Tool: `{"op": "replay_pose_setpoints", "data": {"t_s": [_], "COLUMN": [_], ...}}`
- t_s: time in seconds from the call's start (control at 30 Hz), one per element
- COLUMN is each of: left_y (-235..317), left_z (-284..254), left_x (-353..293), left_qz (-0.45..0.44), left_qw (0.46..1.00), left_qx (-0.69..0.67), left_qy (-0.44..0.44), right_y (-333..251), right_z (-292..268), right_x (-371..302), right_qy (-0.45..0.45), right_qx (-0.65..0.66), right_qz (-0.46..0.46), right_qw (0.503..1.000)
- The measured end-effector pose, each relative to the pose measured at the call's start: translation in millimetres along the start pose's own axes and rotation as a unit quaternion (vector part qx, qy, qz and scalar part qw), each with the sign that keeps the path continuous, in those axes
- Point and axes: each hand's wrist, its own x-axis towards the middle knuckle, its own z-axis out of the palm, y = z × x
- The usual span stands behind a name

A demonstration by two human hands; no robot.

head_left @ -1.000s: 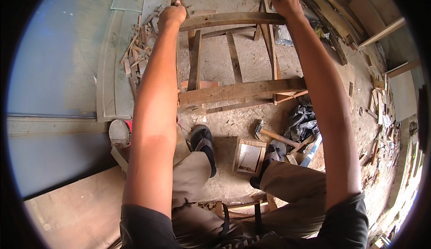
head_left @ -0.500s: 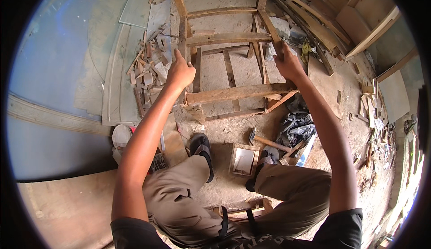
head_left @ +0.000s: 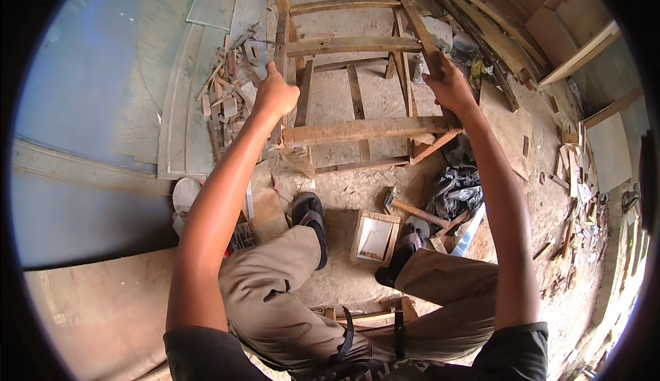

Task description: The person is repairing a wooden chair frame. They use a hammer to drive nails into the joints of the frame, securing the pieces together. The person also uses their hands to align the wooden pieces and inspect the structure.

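Squarely ahead of a seated person, a bare wooden chair frame stands on the littered workshop floor, held from both sides. The left hand is closed on the left side rail, thumb laid along the wood and pointing away; the right hand is curled around the right side rail — each grip narrow, though the undersides of the fingers are hidden.

The frame lies between the two hands, its side rails running from near to far and its crossbars spanning left to right. Both hands sit just beyond the near crossbar, well short of the uprights at the far end. They are almost level, with neither clearly closer to the frame; the left rail runs nearly straight away, while the right one slants inward toward the far end.

Nearer the person, between frame and feet, a hammer lies aslant, its head to the left, beside a crumpled black plastic bag. A small wooden box rests by the right foot. Scrap wood heaps up to the left — long boards lie far right.
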Motion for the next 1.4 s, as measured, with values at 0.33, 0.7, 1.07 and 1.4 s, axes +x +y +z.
{"op": "replay_pose_setpoints", "data": {"t_s": [0.33,0.7,1.07,1.4], "left_y": [-7,-36,-39,16], "left_z": [14,32,-3,-32], "left_x": [-35,-171,-195,-199], "left_qz": [0.058,0.080,0.080,0.114], "left_qw": [0.996,0.983,0.909,0.910], "left_qx": [-0.004,-0.125,-0.393,-0.359], "left_qy": [0.070,0.112,0.113,0.171], "right_y": [16,10,-13,-41], "right_z": [-8,-22,-81,-76], "right_x": [-25,-159,-220,-163], "right_qy": [0.002,0.060,0.062,0.156], "right_qx": [-0.043,0.069,0.287,0.133], "right_qz": [0.069,0.014,0.033,0.055], "right_qw": [0.997,0.996,0.955,0.977]}}
